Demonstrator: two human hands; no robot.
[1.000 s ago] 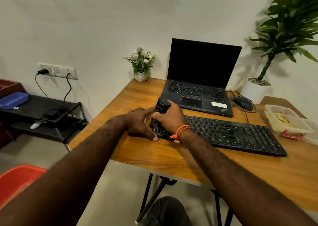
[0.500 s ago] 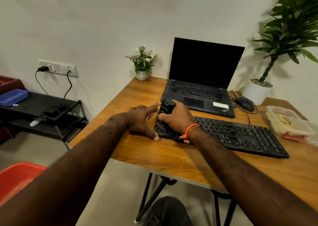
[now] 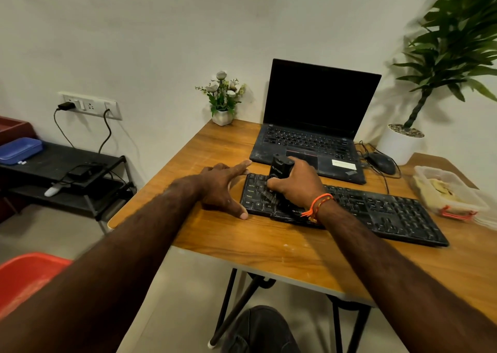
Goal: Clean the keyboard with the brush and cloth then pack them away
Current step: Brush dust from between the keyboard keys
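Head-camera view: the left hand [image 3: 223, 188], fingers spread flat, is braced against the left end of the black keyboard [image 3: 347, 207] on the wooden desk [image 3: 269, 245], while a black brush [image 3: 277, 180] is gripped in the right hand [image 3: 298, 186] and pressed onto the leftmost keys. Brushing appears barely begun; wiping and packing away remain, with a cloth possibly lying in the plastic container [image 3: 449, 191].

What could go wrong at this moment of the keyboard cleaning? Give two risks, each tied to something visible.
1. The right hand presses the brush on the keyboard, steadied only at its left end by the left hand; it might slide.
2. Brushed-off dust may scatter toward the open laptop just behind.
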